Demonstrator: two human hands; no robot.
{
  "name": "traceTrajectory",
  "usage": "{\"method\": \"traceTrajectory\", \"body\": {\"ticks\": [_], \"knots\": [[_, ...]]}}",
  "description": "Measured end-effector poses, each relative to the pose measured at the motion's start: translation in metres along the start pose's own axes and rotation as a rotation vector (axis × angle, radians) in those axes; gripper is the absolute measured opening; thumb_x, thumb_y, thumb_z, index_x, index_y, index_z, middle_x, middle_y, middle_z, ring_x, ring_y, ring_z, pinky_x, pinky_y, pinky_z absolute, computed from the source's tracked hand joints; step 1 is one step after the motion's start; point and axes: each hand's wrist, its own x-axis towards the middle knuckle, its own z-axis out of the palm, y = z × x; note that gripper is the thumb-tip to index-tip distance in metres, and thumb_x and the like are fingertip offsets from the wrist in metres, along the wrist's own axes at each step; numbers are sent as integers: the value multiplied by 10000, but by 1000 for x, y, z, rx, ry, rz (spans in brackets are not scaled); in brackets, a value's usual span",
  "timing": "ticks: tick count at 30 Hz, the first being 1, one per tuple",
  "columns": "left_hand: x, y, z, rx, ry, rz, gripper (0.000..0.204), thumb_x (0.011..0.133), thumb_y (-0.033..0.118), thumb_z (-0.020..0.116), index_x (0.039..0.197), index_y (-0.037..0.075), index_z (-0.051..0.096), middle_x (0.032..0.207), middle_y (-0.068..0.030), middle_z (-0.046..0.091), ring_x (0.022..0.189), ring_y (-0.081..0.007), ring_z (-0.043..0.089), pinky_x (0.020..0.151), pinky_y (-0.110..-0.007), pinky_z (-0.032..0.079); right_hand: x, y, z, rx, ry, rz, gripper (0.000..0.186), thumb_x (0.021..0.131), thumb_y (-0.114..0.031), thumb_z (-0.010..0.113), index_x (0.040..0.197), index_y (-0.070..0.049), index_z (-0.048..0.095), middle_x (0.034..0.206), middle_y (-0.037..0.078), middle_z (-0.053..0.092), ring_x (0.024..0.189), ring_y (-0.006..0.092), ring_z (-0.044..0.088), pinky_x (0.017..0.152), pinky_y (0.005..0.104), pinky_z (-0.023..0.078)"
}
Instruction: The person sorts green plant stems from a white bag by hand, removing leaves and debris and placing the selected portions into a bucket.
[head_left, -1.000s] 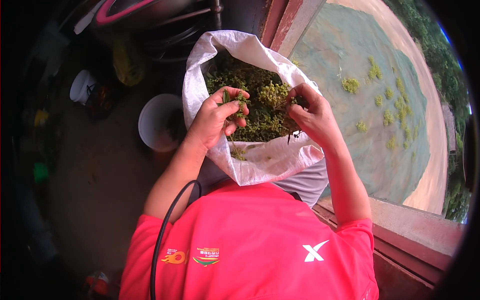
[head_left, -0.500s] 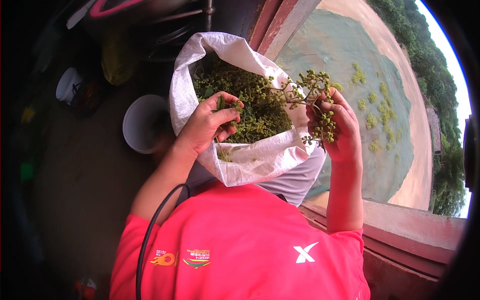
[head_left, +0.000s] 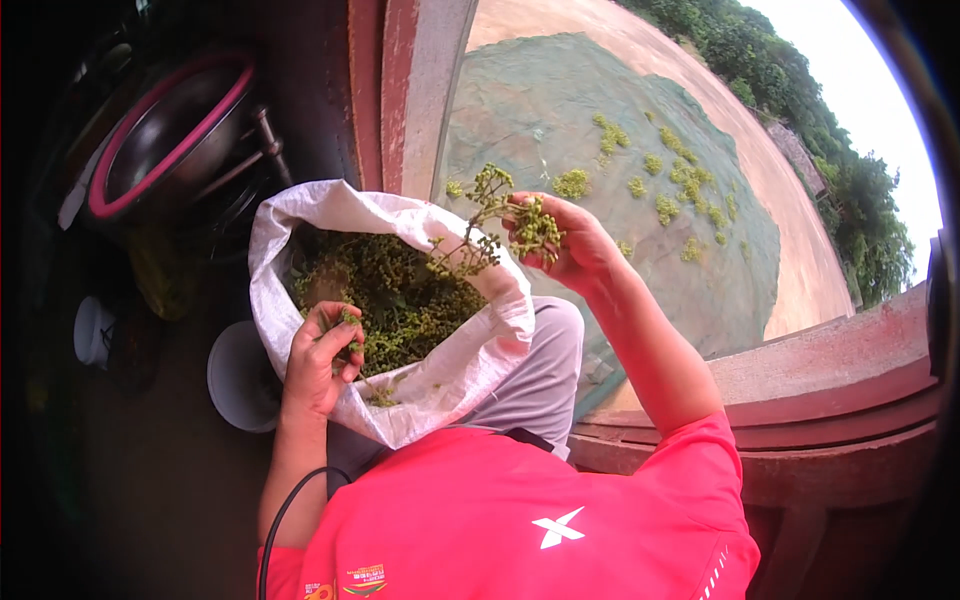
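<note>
An open white woven sack stands in front of me, its rim rolled down. Inside lies a heap of green berry clusters. At the sack's near left rim, my left hand is closed, with small green bits pinched between thumb and fingers. My right hand is raised past the sack's far right rim, fingers closed round a branched cluster of green berries. Part of that cluster reaches left over the sack opening. Some of its stem is hidden by the fingers.
Outside the doorway frame, a green sheet on the ground carries scattered berry clusters. To my left are a white bucket, a smaller white container and a metal basin with a pink rim. A low sill runs at right.
My view has turned toward the right, so the sack sits further left and lower. My right hand has moved outward with the berry cluster; my left still pinches green bits by the near rim.
</note>
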Motion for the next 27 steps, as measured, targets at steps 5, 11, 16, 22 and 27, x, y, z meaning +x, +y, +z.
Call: {"method": "traceTrajectory", "body": {"ticks": [5,11,16,22,27], "knots": [[-1,5,1,1,-25,-2,103,881,80,594,976,104,566,769,-36,578,520,-93,517,382,-186,337,1,-194,-118,-126,779,-616,706,943,-346,545,1499,-112,178,1524,242,88,1364,413,261,823,544,567],[17,1,4,3,-79,14,124,898,96,595,1013,93,549,794,-34,574,565,-83,516,424,-184,337,0,-143,-53,-586,276,-459,460,955,-235,549,1329,17,456,1268,152,547,1086,238,598,879,378,543],[12,0,3,-38,-58,43,122,907,146,628,990,127,542,817,-31,545,571,-85,519,402,-178,332,5,-14,52,-913,-381,-52,393,954,-288,576,1254,-34,554,1142,107,637,1048,189,624,879,325,518],[6,1,-8,-267,-178,50,229,953,332,564,874,123,514,778,-33,525,577,-122,530,385,-181,310,12,93,54,-1904,-325,-238,541,771,-285,720,1250,-117,533,1083,137,594,1072,330,574,898,412,469],[6,3,-9,-179,-126,23,300,970,363,523,841,92,522,754,-49,538,595,-134,567,388,-185,318,24,120,28,-1913,-352,-403,295,740,-215,703,1009,-141,610,892,75,622,920,285,620,709,416,515]]}}
